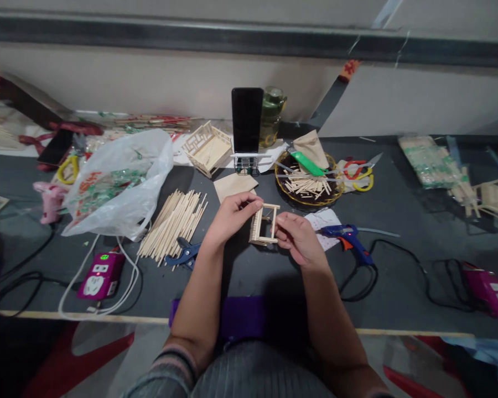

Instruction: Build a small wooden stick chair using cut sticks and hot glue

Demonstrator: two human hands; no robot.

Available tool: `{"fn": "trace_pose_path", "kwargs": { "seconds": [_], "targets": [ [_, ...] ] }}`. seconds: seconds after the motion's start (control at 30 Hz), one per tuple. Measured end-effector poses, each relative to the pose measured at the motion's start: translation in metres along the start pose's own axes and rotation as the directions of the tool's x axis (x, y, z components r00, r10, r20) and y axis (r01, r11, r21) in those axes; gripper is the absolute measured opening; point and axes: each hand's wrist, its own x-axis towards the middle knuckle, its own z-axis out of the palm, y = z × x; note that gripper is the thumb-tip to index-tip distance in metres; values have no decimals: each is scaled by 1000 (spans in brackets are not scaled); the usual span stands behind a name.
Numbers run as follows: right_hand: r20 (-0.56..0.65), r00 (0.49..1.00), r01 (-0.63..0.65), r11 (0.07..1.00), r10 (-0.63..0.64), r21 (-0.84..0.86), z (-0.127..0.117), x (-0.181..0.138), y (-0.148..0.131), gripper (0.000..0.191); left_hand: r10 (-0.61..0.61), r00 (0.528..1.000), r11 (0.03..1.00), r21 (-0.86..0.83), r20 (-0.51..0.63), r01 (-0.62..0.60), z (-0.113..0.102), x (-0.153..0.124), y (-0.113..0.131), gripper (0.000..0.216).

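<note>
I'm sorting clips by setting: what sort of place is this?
Probably a craft workshop, judging by a blue plastic glue gun, a pile of thin pale wooden sticks and a small open wooden frame.

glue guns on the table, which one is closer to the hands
The blue glue gun, just right of the right hand, its front end over the white paper; the pink glue gun lies far left, beyond the plastic bag.

The pale, boxy frame point(256, 226) of thin wooden sticks is being held over the tabletop point(249, 279) between the left hand point(235, 216) and right hand point(299, 236). Its middle is showing open; a ribbed row is lining its left side, slimmer bars its top and right.
</note>
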Motion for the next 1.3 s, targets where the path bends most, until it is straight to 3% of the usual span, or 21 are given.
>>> {"fn": "trace_pose_path", "kwargs": {
  "seconds": [0.4, 0.53, 0.63, 0.73, 0.93, 1.1, 1.3],
  "targets": [
    [-59, 990, 119, 980, -130, -162, -7, -2, 4, 30, 48, 998, 993, -106, 35, -44, 1, 1, -5, 18],
    [-36, 982, 177, 966, -187, -188, -5, -1, 9, 32, 36, 999, 996, -79, 2, -36, -4, -1, 0, 13],
    [-52, 953, 281, 932, -300, -227, -5, 6, 17, 27, 44, 998, 999, -8, -39, -45, -10, -1, 1, 11],
    [-74, 883, 408, 836, -463, -366, -5, 20, 27, 19, 41, 994, 998, 58, -101, -36, -16, 0, 1, 11],
    [90, 765, 513, 518, -638, -684, 1, 44, 34, 18, 62, 973, 990, 135, -223, -33, -21, 0, -1, 10],
    [200, 756, 498, 349, -624, -794, 7, 45, 33, 18, 119, 943, 986, 148, -309, -76, -18, -1, -5, 17],
    [244, 747, 505, 289, -619, -813, 11, 46, 35, 20, 183, 933, 951, 296, -310, -88, -17, -7, 2, 23]
  ]
}}
